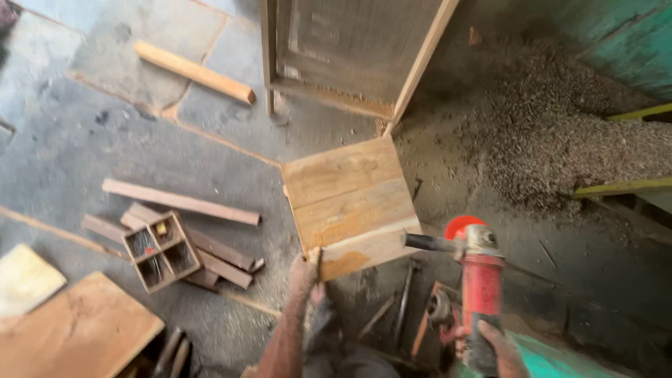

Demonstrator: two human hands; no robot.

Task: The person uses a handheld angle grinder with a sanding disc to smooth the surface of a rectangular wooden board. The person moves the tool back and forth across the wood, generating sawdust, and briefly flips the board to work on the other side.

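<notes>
**A:** What are the person's hands doing?

**B:** The left hand [306, 274], at about 6 o'clock in the view, grips the near corner of a square wooden board [352, 204], fingers closed on its edge. The board sits at the centre of the view, tilted, its far edge toward 12 o'clock. The right hand [498, 344], at 5 o'clock, is wrapped tight around the body of a red angle grinder [477, 280]. The grinder's head points toward 12 o'clock, and its black side handle sticks out toward 9 o'clock, just beside the board's right corner.

**A:** What lies around them?

**B:** At 8 o'clock, a small wooden box with four compartments [162, 251] rests on a scatter of wooden strips [180, 201] on the stone floor [84, 140]. A round wooden stick [194, 71] lies at 11 o'clock. A wooden frame [350, 56] stands at 12 o'clock. A heap of wood shavings [553, 140] spreads at 2 o'clock.
</notes>
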